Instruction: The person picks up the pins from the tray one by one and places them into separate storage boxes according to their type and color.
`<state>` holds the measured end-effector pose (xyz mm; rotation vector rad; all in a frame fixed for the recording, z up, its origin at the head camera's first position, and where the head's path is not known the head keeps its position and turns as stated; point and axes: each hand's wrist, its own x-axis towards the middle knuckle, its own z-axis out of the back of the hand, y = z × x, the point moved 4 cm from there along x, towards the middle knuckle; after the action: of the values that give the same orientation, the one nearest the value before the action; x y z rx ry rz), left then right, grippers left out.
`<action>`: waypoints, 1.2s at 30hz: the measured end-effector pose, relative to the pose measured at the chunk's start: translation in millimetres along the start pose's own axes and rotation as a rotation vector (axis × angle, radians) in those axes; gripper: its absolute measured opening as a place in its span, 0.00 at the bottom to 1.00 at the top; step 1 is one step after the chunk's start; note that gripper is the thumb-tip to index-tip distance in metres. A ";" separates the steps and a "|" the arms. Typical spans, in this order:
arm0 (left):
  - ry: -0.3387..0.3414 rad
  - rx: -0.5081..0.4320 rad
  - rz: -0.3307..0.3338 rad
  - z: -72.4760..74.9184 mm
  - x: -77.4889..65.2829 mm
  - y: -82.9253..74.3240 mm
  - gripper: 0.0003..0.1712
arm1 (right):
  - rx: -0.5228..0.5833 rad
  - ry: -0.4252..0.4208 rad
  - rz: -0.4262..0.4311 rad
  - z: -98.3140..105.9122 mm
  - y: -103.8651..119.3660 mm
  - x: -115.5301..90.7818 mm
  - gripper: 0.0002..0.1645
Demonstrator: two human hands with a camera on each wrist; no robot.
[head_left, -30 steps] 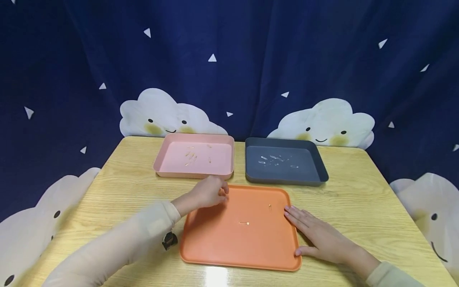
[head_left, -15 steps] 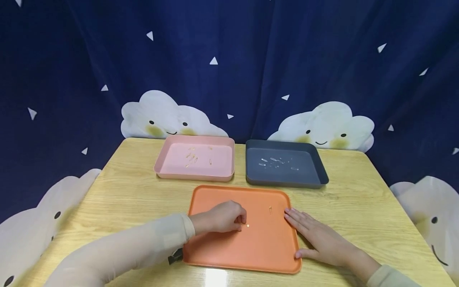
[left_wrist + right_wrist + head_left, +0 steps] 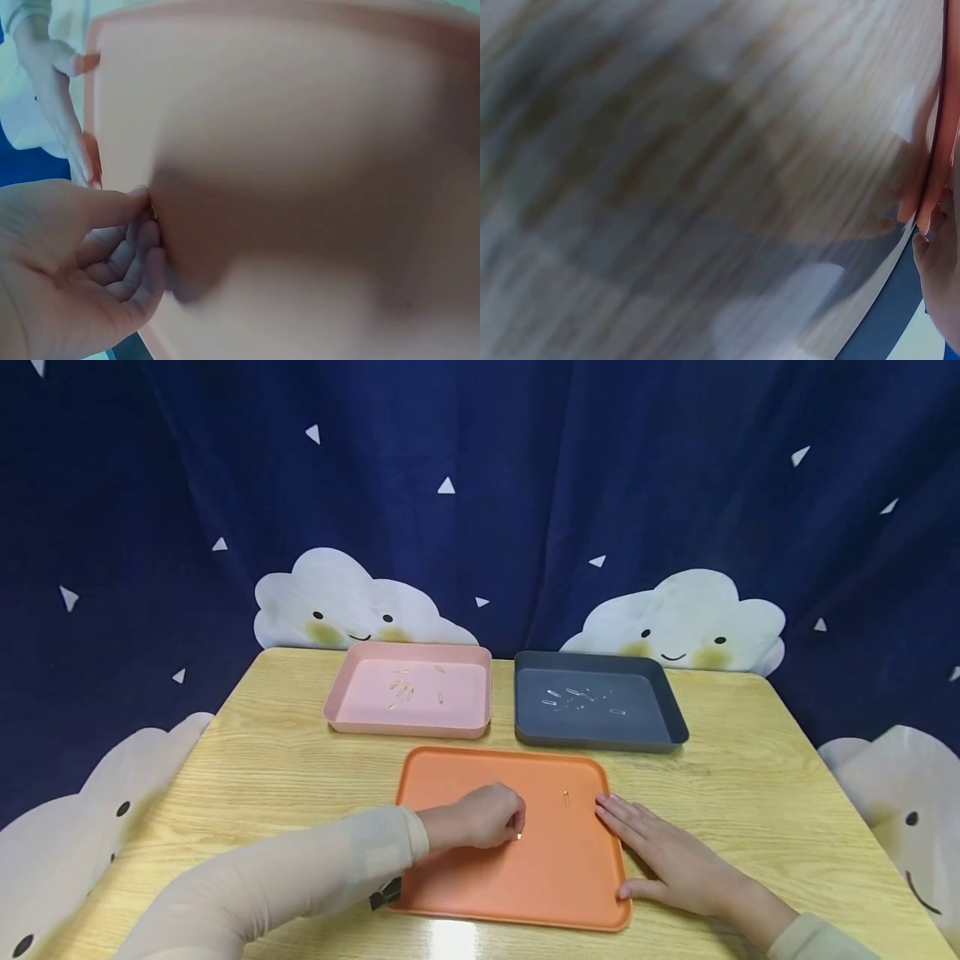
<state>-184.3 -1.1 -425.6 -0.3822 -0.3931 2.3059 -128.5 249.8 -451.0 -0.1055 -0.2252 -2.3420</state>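
Note:
Over the middle of the orange tray [image 3: 555, 877], my left hand [image 3: 486, 817] pinches a gold safety pin [image 3: 518, 837] between thumb and forefinger. The left wrist view shows only a sliver of the pin [image 3: 154, 214] at the fingertips; the rest is hidden. Another gold safety pin [image 3: 567, 800] lies farther right on the tray. My right hand [image 3: 671, 860] rests along the tray's right edge, fingers straight, with fingertips and thumb touching the rim. In the right wrist view that hand [image 3: 939, 262] shows only partly, beside the orange rim.
Behind the orange tray stand a pink tray [image 3: 408, 730] with several gold safety pins and a dark grey tray [image 3: 600, 742] with several silver ones. All three sit on a wooden table [image 3: 247, 760]. A dark blue curtain [image 3: 517, 510] hangs behind.
My left hand has moved from the tray's far left edge to its middle, lower and rightward, and taken hold of the gold safety pin there. The right hand has stayed in place.

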 end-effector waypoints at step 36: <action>0.086 -0.401 0.030 15.6 -6.4 23.3 0.07 | 0.033 0.009 -0.023 -0.1 0.3 -1.1 0.56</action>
<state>-200.7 -23.9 -419.5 -0.6849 -0.8143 2.2243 -127.6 250.4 -451.3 -0.0764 -0.2619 -2.3597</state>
